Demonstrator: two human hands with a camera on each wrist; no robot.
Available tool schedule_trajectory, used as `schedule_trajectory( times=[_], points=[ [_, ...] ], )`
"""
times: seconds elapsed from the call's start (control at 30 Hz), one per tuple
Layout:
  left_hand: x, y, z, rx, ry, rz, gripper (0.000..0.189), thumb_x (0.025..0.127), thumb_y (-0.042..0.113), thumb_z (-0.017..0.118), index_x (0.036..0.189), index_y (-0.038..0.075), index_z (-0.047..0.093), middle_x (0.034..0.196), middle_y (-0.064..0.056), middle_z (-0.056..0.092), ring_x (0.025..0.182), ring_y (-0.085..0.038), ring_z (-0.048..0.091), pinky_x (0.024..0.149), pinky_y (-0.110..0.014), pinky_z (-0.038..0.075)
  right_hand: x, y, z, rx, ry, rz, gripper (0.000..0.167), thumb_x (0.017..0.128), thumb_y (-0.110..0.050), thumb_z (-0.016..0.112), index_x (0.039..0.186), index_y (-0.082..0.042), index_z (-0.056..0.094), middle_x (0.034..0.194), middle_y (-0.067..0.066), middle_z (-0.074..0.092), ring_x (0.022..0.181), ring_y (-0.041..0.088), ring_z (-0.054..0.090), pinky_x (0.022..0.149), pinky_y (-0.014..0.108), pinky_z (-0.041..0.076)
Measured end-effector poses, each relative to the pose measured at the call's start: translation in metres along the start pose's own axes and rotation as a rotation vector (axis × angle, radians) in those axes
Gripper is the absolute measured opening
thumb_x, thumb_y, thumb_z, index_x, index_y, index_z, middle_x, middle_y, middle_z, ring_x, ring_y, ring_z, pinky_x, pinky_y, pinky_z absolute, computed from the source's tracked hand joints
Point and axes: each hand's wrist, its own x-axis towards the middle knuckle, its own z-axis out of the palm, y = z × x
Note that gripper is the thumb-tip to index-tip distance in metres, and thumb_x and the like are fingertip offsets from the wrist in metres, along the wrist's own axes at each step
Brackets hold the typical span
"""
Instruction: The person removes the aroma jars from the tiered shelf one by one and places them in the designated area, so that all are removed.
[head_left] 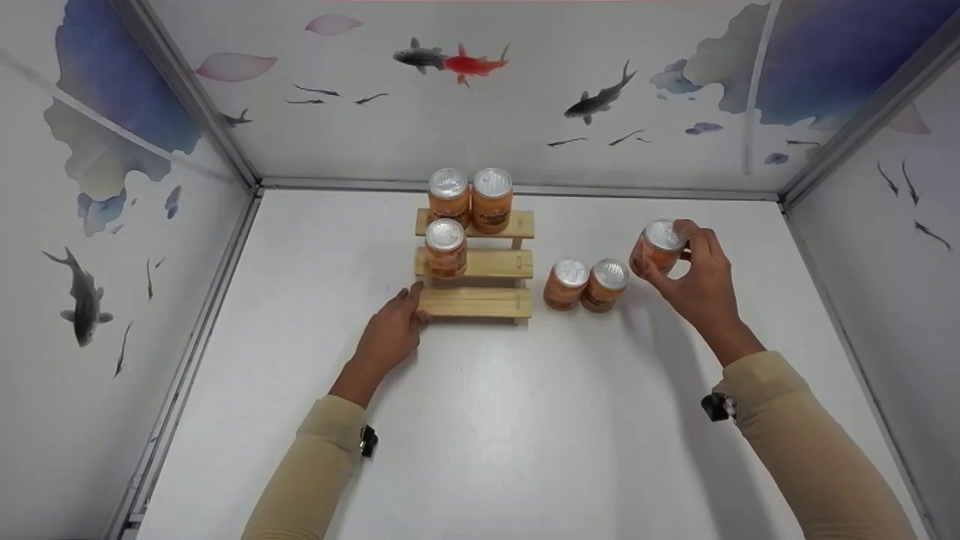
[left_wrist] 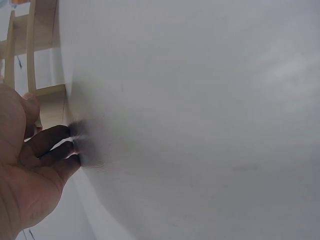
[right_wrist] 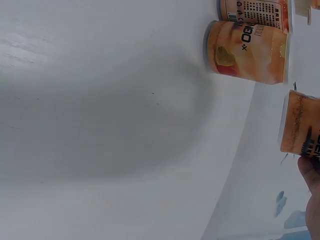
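My right hand (head_left: 701, 277) grips an orange can (head_left: 656, 247) with a silver top, thumb on one side and fingers on the other. In the right wrist view this held can (right_wrist: 302, 125) hangs above the white table. Just left of it, two similar cans (head_left: 568, 283) stand side by side on the table. A three-step wooden stand (head_left: 480, 302) is in the middle. My left hand (head_left: 390, 330) pinches the left end of its lowest step; in the left wrist view the other fingers (left_wrist: 52, 140) reach to the table.
Two cans (head_left: 492, 201) stand on the stand's top step, and one can (head_left: 445, 247) is at the left of the middle step. White panels (head_left: 517, 135) printed with fish enclose the table (head_left: 510, 435) at the back and both sides.
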Motion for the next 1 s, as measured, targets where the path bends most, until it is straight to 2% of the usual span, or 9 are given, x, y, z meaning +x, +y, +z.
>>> schedule_trajectory(
  times=[0.13,0.3,0.67,1.0],
  points=[
    [-0.001,0.001,0.000,0.007,-0.026,-0.034,0.062,0.119,0.035,0.051,0.174,0.012,0.035,0.169,-0.027,0.050,0.158,-0.043,0.050,0.127,-0.061,0.045,-0.004,0.004,0.001,0.000,-0.002,0.012,0.069,0.091,-0.006,0.089,0.148,0.008,0.052,0.136,0.030,0.060,0.122,0.045,0.070,0.099,0.062,0.063],
    [-0.001,0.000,-0.001,0.001,-0.032,-0.047,0.060,0.119,0.034,0.049,0.174,0.013,0.035,0.171,-0.028,0.047,0.158,-0.044,0.049,0.128,-0.061,0.044,-0.009,0.008,0.004,0.004,-0.012,0.026,0.069,0.091,-0.006,0.089,0.148,0.007,0.052,0.136,0.029,0.060,0.124,0.045,0.069,0.099,0.063,0.063],
    [-0.001,-0.001,0.003,0.003,-0.012,-0.027,0.063,0.118,0.037,0.051,0.174,0.012,0.035,0.169,-0.028,0.048,0.157,-0.044,0.051,0.127,-0.061,0.045,-0.019,0.013,0.010,0.004,-0.050,0.049,0.070,0.092,-0.011,0.089,0.148,0.007,0.051,0.137,0.027,0.060,0.123,0.042,0.069,0.099,0.061,0.063],
    [0.000,-0.001,0.001,-0.011,0.011,0.010,0.063,0.118,0.037,0.051,0.172,0.007,0.038,0.165,-0.031,0.052,0.154,-0.046,0.053,0.124,-0.063,0.048,-0.028,0.018,0.019,0.031,-0.065,0.060,0.075,0.090,-0.015,0.093,0.147,0.008,0.050,0.136,0.029,0.058,0.123,0.046,0.069,0.097,0.062,0.063]
  ],
)
